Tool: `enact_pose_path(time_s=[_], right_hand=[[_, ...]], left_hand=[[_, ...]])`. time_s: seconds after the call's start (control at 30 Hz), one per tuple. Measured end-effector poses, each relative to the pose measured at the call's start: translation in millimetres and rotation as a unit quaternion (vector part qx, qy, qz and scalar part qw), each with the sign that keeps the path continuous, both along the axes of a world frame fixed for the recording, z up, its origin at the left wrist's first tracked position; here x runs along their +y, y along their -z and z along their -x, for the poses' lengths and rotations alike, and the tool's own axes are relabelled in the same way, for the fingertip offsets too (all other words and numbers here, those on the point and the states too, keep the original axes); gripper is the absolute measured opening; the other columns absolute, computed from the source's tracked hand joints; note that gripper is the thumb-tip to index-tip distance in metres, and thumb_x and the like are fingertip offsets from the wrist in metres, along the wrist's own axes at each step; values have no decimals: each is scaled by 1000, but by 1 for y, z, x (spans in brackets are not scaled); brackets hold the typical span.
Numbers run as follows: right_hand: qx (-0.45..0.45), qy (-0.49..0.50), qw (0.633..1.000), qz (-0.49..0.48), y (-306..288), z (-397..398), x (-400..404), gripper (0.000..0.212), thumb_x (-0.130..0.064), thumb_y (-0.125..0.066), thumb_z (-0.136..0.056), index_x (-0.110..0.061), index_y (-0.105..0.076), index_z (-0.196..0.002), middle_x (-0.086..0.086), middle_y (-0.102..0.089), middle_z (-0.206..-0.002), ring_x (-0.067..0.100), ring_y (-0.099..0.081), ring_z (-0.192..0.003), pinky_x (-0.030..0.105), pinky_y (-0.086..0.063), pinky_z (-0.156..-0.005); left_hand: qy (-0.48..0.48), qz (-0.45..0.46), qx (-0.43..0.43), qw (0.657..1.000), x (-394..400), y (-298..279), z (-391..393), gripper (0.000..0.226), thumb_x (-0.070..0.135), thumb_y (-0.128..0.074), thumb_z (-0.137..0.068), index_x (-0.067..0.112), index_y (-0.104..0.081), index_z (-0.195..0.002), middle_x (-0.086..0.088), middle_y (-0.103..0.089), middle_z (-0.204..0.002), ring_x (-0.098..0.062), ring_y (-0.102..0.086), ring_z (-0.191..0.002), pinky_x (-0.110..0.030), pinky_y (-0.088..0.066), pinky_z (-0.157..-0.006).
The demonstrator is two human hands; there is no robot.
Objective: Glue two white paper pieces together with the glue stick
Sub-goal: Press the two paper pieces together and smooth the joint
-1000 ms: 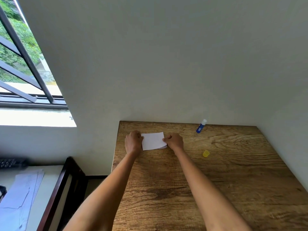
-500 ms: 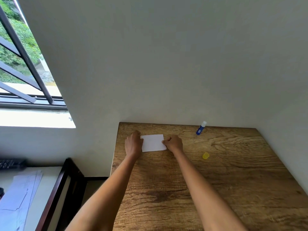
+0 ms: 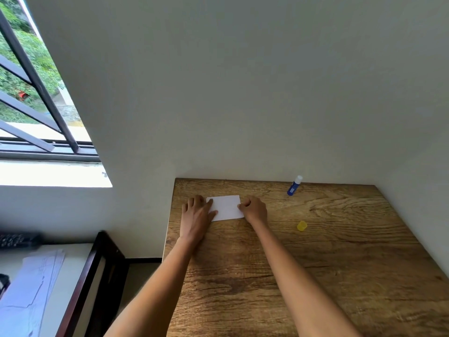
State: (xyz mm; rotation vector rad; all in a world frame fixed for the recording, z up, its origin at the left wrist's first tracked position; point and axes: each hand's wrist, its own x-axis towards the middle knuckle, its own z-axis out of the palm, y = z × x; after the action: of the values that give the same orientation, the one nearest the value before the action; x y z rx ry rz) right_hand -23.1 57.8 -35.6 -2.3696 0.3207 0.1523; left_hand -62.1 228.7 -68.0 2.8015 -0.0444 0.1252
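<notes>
A white paper (image 3: 227,207) lies flat near the far left of the wooden table (image 3: 328,276); I see one rectangle and cannot tell two layers apart. My left hand (image 3: 196,214) lies flat on its left edge, fingers straight, pressing down. My right hand (image 3: 253,209) has curled fingers at the paper's right edge and seems to pinch it. The blue glue stick (image 3: 293,186) stands uncapped against the back wall, white tip showing. Its yellow cap (image 3: 302,225) lies on the table to the right of my right hand.
White walls close the table at the back and right. To the left, lower down, stands a dark-framed surface with loose papers (image 3: 31,285) and a dark device (image 3: 17,240). A barred window (image 3: 36,98) opens at the upper left.
The paper, lifted and bent a second ago, now lies flat. My left hand has opened from a curled grip into a flat press on the left edge.
</notes>
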Motion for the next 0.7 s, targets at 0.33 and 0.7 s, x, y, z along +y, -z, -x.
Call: enact_pose_path(time_s=[0.33,0.7], right_hand=[[12,-85,995,49,-6,-11,-4,58,-31,-65,-85,-15,-40,-135,13,-40,-137,30,-52,-119,38,-47,-92],[0,-94,994,48,0,-14,-12,37,-33,-68,-80,-19,-55,-112,6,-47,-125,22,-56,-108,35,-48,-87]], left_hand=[[-52,93,19,994,1,-9,-14,45,38,-45,-94,17,-41,-134,-12,-43,-135,-31,-40,-124,-43,-33,-102],[-30,180,119,976,0,-20,-60,18,18,-68,-81,12,-63,-97,-10,-55,-115,-26,-51,-107,-34,-45,-84]])
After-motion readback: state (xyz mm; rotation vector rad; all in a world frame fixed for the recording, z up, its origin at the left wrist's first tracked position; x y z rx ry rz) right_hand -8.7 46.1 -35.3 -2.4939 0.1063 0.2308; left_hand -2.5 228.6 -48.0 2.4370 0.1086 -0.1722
